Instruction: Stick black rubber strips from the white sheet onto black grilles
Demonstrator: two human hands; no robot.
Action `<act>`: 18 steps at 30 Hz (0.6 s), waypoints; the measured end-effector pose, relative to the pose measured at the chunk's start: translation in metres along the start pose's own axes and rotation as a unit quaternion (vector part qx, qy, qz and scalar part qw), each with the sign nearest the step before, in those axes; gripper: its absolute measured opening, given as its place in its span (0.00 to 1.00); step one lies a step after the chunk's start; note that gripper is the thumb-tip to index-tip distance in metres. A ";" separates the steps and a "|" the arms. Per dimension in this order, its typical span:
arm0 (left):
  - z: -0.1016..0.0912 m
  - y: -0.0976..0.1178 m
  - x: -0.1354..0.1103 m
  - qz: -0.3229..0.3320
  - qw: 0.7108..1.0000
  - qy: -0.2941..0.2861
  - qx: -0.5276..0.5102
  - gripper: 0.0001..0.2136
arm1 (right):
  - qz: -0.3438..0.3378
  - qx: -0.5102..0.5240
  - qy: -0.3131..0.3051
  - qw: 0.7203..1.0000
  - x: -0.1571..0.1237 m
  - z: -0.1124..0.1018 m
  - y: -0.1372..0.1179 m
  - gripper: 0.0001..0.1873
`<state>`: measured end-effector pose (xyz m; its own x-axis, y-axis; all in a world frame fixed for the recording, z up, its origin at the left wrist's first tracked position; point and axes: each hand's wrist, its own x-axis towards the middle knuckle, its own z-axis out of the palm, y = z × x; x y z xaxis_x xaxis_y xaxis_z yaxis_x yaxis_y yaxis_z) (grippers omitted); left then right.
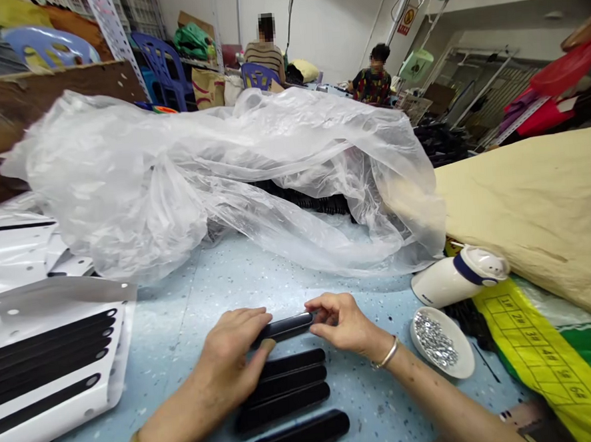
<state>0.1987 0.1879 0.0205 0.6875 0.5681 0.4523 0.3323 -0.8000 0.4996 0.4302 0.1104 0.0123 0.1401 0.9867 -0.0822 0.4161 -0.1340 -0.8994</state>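
Note:
Between my two hands is a stack of black strips (pixel 289 326) with rounded ends, raised a little above the blue speckled table (pixel 191 321). My left hand (pixel 233 348) grips its left end, thumb on the near side and fingers over the far side. At the right end, my right hand (pixel 346 321) pinches it between thumb and fingertips. Just below lie several more black strips (pixel 298 389), side by side and partly behind my left thumb. One separate black strip pile (pixel 301 436) rests nearer the front edge.
A crumpled clear plastic sheet (pixel 122 171) spans the back, partly over black items. To the right are a small white bowl (pixel 465 365) of metal pieces and a tilted white bottle (pixel 442 283). White sheets with black strips (pixel 48 349) lie left. Two people (pixel 264 53) sit farther back.

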 end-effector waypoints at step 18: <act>0.034 0.015 0.018 0.024 0.994 -0.090 -0.051 0.14 | -0.120 0.030 0.021 0.992 -0.009 0.002 0.018 0.14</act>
<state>0.2377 0.1795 0.0108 0.8087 0.4782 0.3424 0.2354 -0.7967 0.5567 0.4341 0.0990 -0.0040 0.0807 0.9847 0.1542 0.3884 0.1114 -0.9147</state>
